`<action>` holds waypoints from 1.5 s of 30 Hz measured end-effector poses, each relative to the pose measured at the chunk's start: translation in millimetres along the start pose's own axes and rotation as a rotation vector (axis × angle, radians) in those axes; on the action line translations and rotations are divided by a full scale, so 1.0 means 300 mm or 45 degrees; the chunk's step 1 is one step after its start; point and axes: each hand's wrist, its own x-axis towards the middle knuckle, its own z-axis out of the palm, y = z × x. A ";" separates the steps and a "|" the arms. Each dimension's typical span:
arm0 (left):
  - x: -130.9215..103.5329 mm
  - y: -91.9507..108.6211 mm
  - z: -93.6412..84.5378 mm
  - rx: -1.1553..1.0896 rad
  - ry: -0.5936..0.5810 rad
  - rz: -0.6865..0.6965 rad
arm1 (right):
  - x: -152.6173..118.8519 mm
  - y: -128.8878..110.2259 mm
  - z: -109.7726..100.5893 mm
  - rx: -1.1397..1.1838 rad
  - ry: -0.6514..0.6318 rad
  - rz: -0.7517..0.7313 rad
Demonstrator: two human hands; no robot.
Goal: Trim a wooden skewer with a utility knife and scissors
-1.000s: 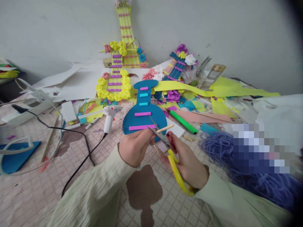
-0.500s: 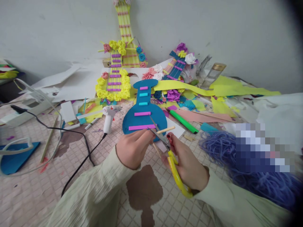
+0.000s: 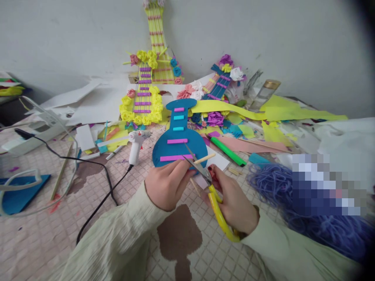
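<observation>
Yellow-handled scissors (image 3: 218, 212) are gripped in my right hand (image 3: 236, 203), their blades parted and pointing up and left. A thin wooden stick (image 3: 205, 158) lies between the blades, its left end pinched in the fingers of my left hand (image 3: 168, 183). Another piece of stick (image 3: 195, 186) shows below the blades, near my right fingers. Just beyond both hands is a blue guitar-shaped cutout (image 3: 159, 146) with pink and light blue bars across it. Its lower edge is partly hidden by my left hand.
A white glue gun (image 3: 135, 150) with a black cord stands left of the cutout. A green marker (image 3: 227, 151) and purple-blue yarn (image 3: 271, 183) are on the right. Decorated paper instruments (image 3: 142, 93) and paper scraps fill the back.
The view has shifted very slightly, so the objects appear a little to the right. Both hands keep nearly the same pose around the stick and scissors.
</observation>
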 end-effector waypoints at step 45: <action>0.001 0.002 0.012 -0.061 -0.085 -0.004 | -0.003 -0.018 -0.001 -0.027 -0.015 0.003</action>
